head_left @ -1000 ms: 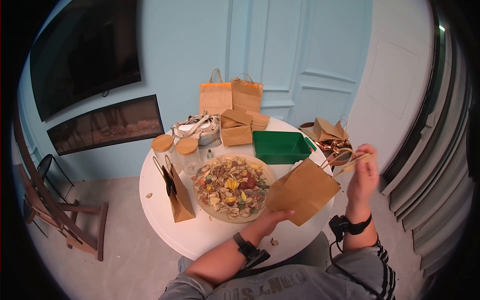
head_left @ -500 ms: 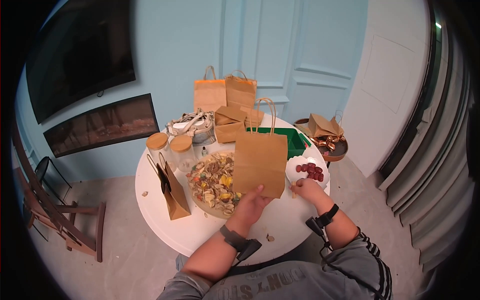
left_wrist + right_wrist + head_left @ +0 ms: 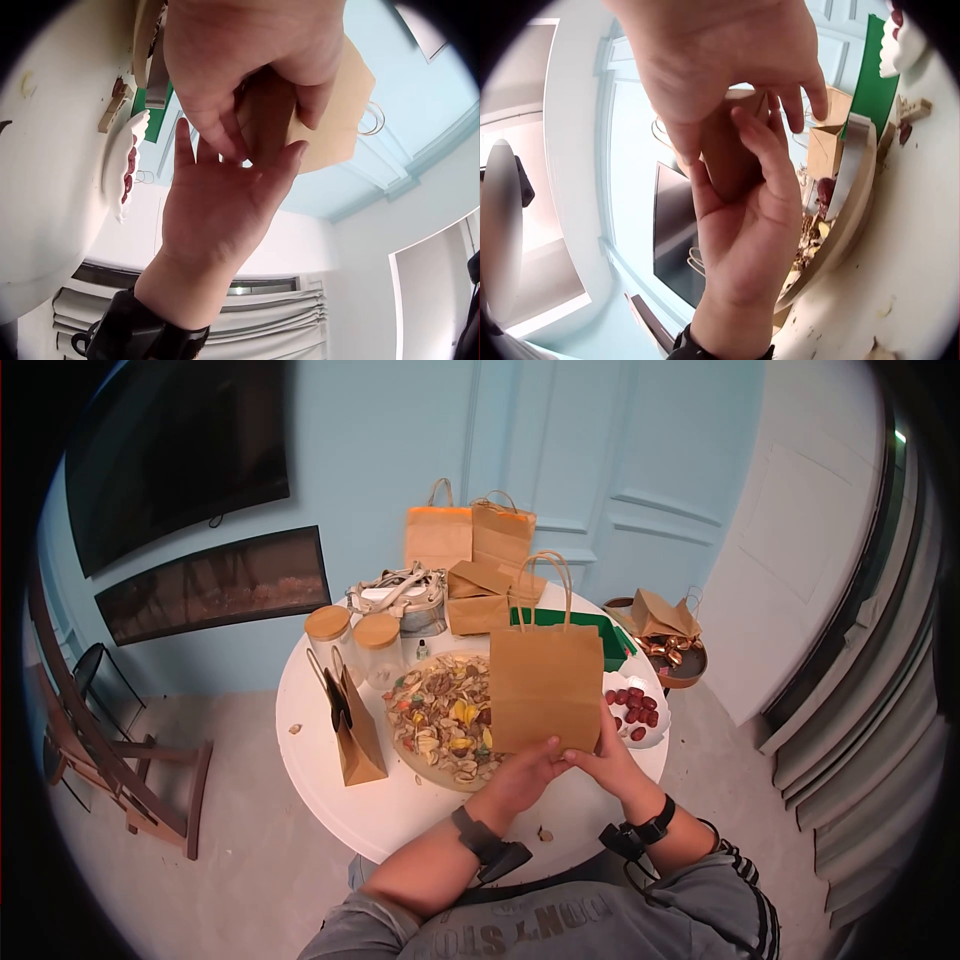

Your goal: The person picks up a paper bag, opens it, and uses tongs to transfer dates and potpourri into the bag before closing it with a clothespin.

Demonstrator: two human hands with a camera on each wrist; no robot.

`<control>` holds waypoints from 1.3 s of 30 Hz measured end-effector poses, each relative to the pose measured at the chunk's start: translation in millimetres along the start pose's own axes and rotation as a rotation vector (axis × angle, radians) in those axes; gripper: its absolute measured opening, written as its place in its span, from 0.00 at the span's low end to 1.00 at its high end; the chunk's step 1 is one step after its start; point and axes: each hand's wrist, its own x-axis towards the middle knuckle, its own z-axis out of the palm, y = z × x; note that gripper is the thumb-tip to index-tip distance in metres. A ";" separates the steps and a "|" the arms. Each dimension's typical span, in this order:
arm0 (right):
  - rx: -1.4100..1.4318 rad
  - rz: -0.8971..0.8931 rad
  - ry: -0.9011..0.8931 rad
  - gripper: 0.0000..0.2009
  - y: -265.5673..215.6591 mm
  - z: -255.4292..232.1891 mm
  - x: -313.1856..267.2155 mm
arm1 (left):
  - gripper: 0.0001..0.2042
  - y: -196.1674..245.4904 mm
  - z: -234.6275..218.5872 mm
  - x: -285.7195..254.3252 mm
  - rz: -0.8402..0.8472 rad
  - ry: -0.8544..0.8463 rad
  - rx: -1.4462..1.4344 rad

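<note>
A brown paper bag with two twisted handles stands upright in the air before me. My left hand grips its base, thumb on the front face and fingers curled underneath. From the other side my right hand touches the bag's lower right edge, its thumb close to the left thumb. In the left wrist view the right hand's fingers look straight, alongside the bag's base. A small wooden clip lies on the table in the right wrist view.
A round board piled with dried petals lies behind the bag. Red grapes fill a scalloped white plate at the right. A green tray, lidded jars, a handbag and another paper bag share the table.
The bag has turned upright from its slanted position. My right hand pinched a wooden clip beside the handles, lowered it to the table and has moved left to the bag's base.
</note>
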 end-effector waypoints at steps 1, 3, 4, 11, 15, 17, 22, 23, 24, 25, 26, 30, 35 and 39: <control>-0.002 -0.001 -0.007 0.46 -0.4 1.4 0.8 | 0.23 -1.9 -2.1 1.1 0.007 0.001 -0.001; 0.014 -0.027 0.077 0.45 -1.8 3.7 2.4 | 0.23 -8.8 -11.7 3.8 -0.026 -0.099 -0.016; 0.013 -0.029 0.074 0.45 -4.4 2.3 3.9 | 0.23 -11.6 -13.8 4.0 -0.023 -0.100 -0.015; -0.218 -0.048 0.113 0.33 -79.5 -10.3 46.4 | 0.35 -20.3 -6.6 1.1 -0.277 -0.207 0.084; -0.605 -0.204 -0.135 0.20 -111.1 -8.6 77.9 | 0.34 -22.0 -11.6 1.7 -0.274 -0.194 0.148; -0.694 -0.212 -0.205 0.19 -119.7 -3.3 92.4 | 0.33 -18.7 -12.4 2.4 -0.257 -0.178 0.185; -0.889 -0.257 -0.355 0.19 -125.2 8.5 123.1 | 0.31 -12.6 -17.9 6.9 -0.227 -0.106 0.202; -0.933 -0.237 -0.391 0.20 -126.5 10.8 126.8 | 0.31 -12.5 -19.0 7.1 -0.226 -0.107 0.202; -0.977 -0.218 -0.428 0.21 -128.1 13.1 130.8 | 0.31 -12.1 -19.8 7.1 -0.223 -0.107 0.184; -0.977 -0.220 -0.429 0.21 -133.2 16.0 134.2 | 0.32 -11.5 -20.4 6.8 -0.219 -0.108 0.167; -1.005 -0.138 -0.478 0.21 -141.7 18.8 136.5 | 0.32 -10.9 -20.4 6.7 -0.217 -0.108 0.167; -1.108 -0.118 -0.534 0.22 -155.9 22.6 145.4 | 0.37 -10.9 -20.4 7.5 -0.221 -0.091 0.147; -1.181 -0.166 -0.573 0.23 -179.3 21.0 154.2 | 0.37 -9.4 -18.9 7.1 -0.219 -0.083 0.155; -1.171 -0.276 -0.520 0.22 -213.1 14.0 153.7 | 0.38 -9.2 -19.2 7.4 -0.213 -0.085 0.150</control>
